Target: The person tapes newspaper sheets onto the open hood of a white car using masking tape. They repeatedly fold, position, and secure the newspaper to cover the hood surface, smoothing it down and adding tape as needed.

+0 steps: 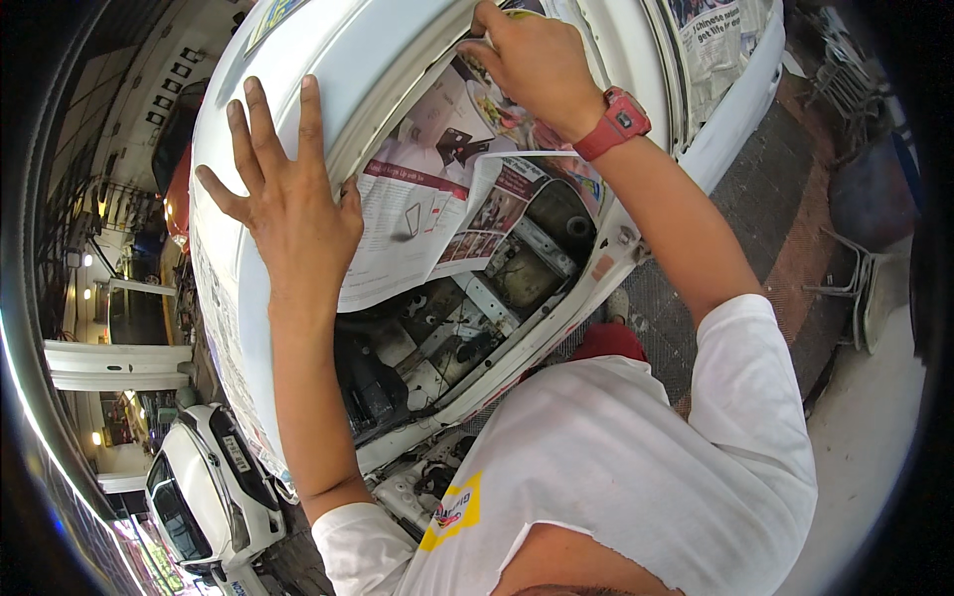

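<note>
My left hand (298, 204) lies with its fingers spread on the white painted panel (234, 149) of a car body. Its thumb side is beside the rim of an opening. At the far edge of that opening, my right hand (542, 74) has its fingers curled and pressed together against the frame. Whatever sits between those fingertips is hidden. Sheets of printed newspaper (397, 233) hang across the upper part of the opening, below my right hand. The lower sheet's edge is loose and bent up. Beneath the paper shows the bare, stripped car interior (487, 298).
More newspaper (711, 55) covers another part of the body at upper right. A white car (214, 487) stands at lower left. Along the right are a chair (870, 293), a blue drum (874, 194) and dark floor matting (740, 233).
</note>
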`<state>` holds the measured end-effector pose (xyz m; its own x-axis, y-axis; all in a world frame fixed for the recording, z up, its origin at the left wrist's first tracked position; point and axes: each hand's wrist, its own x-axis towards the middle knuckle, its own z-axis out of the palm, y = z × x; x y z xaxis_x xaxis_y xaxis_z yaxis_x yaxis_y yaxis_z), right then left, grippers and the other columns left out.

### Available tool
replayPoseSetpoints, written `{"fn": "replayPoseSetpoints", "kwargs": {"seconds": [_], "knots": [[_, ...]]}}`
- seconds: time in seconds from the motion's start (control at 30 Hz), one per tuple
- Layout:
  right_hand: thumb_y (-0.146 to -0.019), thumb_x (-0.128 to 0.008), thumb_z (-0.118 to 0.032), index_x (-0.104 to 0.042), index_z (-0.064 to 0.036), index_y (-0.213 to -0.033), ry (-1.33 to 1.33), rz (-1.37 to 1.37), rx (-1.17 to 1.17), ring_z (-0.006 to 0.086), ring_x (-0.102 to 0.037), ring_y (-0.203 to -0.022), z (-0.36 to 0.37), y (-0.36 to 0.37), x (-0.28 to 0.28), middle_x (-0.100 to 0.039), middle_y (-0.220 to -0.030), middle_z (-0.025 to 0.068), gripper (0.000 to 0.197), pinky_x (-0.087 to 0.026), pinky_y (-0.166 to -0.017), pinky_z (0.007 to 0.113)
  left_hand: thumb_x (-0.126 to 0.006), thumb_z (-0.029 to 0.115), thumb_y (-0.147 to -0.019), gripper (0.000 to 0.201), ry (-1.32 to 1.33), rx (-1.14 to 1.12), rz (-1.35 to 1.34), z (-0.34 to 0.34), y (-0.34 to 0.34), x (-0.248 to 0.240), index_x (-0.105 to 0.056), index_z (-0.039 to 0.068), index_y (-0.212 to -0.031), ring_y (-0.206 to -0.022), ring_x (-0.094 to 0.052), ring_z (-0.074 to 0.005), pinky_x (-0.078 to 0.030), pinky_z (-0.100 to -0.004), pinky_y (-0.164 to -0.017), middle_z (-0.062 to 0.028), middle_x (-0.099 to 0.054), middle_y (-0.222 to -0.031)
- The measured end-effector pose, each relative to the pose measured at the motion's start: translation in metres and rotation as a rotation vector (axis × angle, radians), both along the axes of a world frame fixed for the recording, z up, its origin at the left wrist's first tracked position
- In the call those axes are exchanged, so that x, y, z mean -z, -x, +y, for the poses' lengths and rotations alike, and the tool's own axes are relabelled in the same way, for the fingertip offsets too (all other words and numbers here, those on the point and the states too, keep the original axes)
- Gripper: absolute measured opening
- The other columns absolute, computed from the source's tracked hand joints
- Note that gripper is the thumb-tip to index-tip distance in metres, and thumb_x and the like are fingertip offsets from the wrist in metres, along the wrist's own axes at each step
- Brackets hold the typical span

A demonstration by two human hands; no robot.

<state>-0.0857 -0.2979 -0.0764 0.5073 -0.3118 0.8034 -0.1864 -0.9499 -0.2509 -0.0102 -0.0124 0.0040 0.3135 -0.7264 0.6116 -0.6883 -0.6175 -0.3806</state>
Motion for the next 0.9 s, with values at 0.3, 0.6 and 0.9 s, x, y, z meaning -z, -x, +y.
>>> {"fn": "replayPoseSetpoints", "kwargs": {"seconds": [0.3,0.6,0.9], "knots": [[-0.1,-0.077,-0.038,-0.065,-0.0069,-0.107,-0.029,-0.023,-0.06,0.0375,-0.076,-0.072,-0.001,-0.002,0.0,-0.074,-0.073,0.0137,0.034,-0.058,-0.063,0.051,-0.099,0.034,-0.075,0.116,0.019,0.076,-0.003,-0.046,-0.002,-0.003,-0.038,0.033,-0.174,-0.168,-0.025,-0.0351,-0.003,-0.0752,-0.131,-0.0131,-0.026,-0.183],[-0.099,-0.079,-0.032,-0.065,-0.0094,-0.105,-0.068,-0.079,-0.092,0.0354,-0.074,-0.069,-0.003,-0.006,0.003,-0.075,-0.075,0.0103,0.027,-0.056,-0.061,0.048,-0.093,0.032,-0.079,0.102,0.049,0.144,-0.081,-0.094,-0.001,-0.011,-0.045,0.031,-0.17,-0.166,-0.031,-0.0334,-0.009,-0.0736,-0.131,-0.0123,-0.035,-0.179],[-0.097,-0.079,-0.029,-0.064,-0.0085,-0.109,-0.092,-0.077,-0.131,0.0379,-0.073,-0.065,-0.002,-0.003,0.003,-0.072,-0.071,0.0129,0.028,-0.055,-0.058,0.05,-0.094,0.025,-0.066,0.115,-0.017,0.194,-0.115,-0.16,0.006,-0.024,-0.043,0.02,-0.17,-0.168,-0.026,-0.039,-0.004,-0.0789,-0.132,-0.0183,-0.03,-0.18]]}}
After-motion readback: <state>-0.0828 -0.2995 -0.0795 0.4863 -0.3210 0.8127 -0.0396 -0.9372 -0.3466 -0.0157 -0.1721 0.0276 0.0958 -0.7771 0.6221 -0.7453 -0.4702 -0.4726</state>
